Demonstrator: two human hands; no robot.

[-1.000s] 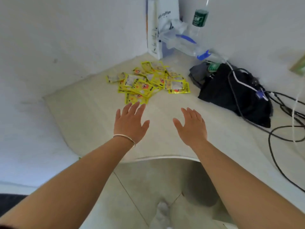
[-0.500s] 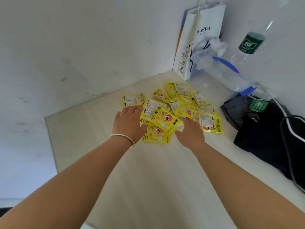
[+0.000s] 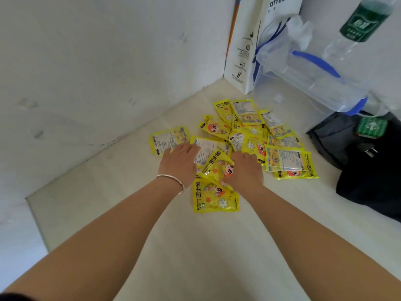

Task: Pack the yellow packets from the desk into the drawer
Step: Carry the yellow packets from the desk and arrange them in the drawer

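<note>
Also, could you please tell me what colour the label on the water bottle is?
The label is dark green with pale lettering, seen best in the head view.

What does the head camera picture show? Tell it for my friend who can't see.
A person's left hand and right hand rest on a pile of yellow packets on a pale desk. A white paper bag, clear bottles and a black bag sit beyond it.

Head view: I watch from the person's head, aimed forward and down, close over the counter [image 3: 206,246].
Facing: the counter's far corner.
</note>
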